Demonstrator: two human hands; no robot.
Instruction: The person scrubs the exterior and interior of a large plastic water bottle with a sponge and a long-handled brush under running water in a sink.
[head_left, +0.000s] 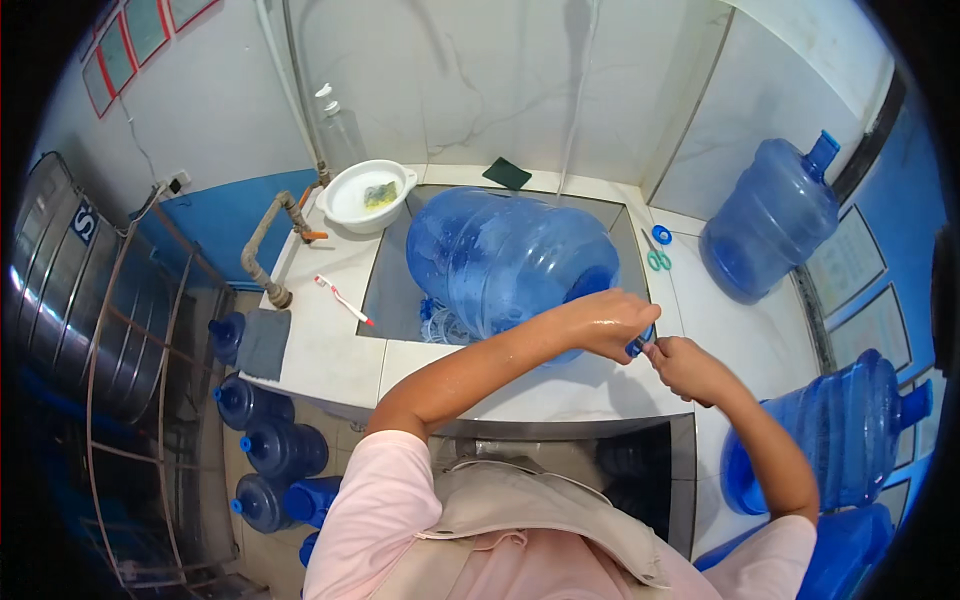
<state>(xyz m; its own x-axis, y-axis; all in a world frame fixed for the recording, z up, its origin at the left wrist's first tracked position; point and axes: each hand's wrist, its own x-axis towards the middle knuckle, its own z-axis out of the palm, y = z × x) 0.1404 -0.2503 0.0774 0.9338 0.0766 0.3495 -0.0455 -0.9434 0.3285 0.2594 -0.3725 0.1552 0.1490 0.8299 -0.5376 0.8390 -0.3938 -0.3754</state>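
Observation:
A large blue water jug lies on its side over the sunken sink basin, its neck turned towards my hands and its wall wet. My left hand is wet too and closed at the jug's neck, which it mostly covers. Just to the right, my right hand grips a slim dark-handled tool whose end meets the blue rim of the mouth. What kind of tool it is stays hidden by the fingers. Under the jug, a clear ribbed plastic item with a blue part shows in the basin.
On the tiled counter are a white basin with a sponge, a toothbrush, a scouring pad, a pump bottle, green-handled scissors and blue tape. Jugs stand right; several more fill the floor left.

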